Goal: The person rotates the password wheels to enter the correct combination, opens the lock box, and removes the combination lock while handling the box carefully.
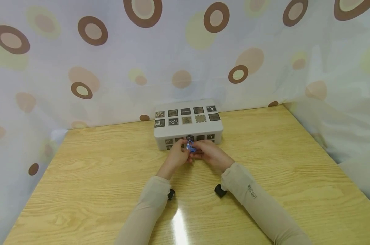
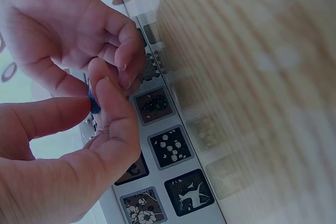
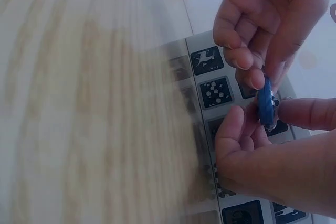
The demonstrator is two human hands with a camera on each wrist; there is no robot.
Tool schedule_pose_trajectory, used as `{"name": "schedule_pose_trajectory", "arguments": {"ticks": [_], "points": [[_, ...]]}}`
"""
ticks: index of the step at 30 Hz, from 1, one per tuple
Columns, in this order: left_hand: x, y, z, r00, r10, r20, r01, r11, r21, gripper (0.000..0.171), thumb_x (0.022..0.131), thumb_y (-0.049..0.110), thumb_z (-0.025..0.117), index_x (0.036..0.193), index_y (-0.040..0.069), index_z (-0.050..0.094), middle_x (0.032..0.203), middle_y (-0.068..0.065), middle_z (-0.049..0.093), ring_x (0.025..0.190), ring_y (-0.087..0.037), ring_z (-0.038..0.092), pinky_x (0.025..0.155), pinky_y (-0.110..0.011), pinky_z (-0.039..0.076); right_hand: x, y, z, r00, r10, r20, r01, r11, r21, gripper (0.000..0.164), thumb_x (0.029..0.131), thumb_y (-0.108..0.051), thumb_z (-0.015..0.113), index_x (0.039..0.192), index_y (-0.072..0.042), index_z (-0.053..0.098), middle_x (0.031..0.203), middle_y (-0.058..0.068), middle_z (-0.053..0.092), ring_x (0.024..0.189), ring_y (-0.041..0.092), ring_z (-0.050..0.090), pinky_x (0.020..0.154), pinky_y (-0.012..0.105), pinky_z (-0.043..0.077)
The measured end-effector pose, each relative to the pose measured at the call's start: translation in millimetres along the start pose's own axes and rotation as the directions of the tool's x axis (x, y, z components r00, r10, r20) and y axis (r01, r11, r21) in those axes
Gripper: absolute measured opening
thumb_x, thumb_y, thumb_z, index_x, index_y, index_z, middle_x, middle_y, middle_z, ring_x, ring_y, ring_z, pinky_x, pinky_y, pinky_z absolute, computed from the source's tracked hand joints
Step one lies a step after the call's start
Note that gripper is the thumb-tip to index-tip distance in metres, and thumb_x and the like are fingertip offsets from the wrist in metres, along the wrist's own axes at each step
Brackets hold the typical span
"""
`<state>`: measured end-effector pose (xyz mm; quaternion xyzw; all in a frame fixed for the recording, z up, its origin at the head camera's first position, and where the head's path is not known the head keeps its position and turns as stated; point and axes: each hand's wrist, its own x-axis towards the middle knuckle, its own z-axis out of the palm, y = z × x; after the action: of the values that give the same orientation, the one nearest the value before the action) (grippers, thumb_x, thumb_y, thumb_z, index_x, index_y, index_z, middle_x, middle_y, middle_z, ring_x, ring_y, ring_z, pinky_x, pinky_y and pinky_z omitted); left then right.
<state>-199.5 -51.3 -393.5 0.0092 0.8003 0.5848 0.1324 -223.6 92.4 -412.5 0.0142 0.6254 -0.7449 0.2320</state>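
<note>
A small blue padlock (image 1: 191, 148) is held between both hands at the front of a white box (image 1: 185, 130) printed with dark picture squares. My left hand (image 1: 178, 154) pinches its left side with thumb and fingers. From the right, my right hand (image 1: 212, 153) grips it too. In the right wrist view the blue padlock (image 3: 266, 103) appears edge-on, with silvery metal beside the thumb. Only a sliver of the padlock (image 2: 94, 101) shows in the left wrist view; fingers hide the rest. A small metal clasp (image 1: 189, 137) is on the box's front, just above the padlock.
The box stands on a wood-grain table (image 1: 105, 177), close to a hanging white cloth (image 1: 117, 64) with brown and green circles. Black wrist pieces (image 1: 220, 190) sit under both sleeves. More pale cloth (image 1: 353, 136) hangs along the right side.
</note>
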Motion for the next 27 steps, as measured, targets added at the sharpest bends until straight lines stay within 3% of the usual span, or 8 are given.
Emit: {"name": "schedule_pose_trajectory", "arguments": {"ticks": [13, 27], "points": [[-1.6, 1.9, 0.3, 1.000, 0.004, -0.002, -0.004, 1.000, -0.025, 0.042, 0.095, -0.009, 0.046, 0.136, -0.008, 0.039, 0.079, -0.015, 0.059, 0.058, -0.015, 0.058, 0.068, -0.036, 0.058, 1.1, -3.1, -2.5, 0.999, 0.039, -0.005, -0.039, 0.997, -0.062, 0.025, 0.099, -0.007, 0.043, 0.108, 0.013, 0.055, 0.078, 0.005, 0.060, 0.069, 0.011, 0.060, 0.069, 0.024, 0.053], [-1.0, 1.3, 1.1, 1.000, -0.008, 0.001, 0.008, 0.999, -0.038, 0.041, 0.095, -0.009, 0.045, 0.136, -0.008, 0.039, 0.081, -0.017, 0.061, 0.059, -0.015, 0.058, 0.071, -0.037, 0.058, 2.3, 0.0, -2.2, 1.000, 0.018, 0.018, -0.016, 0.996, -0.093, 0.027, 0.101, -0.007, 0.041, 0.112, 0.015, 0.052, 0.078, 0.004, 0.058, 0.067, 0.010, 0.058, 0.064, 0.021, 0.051]]}}
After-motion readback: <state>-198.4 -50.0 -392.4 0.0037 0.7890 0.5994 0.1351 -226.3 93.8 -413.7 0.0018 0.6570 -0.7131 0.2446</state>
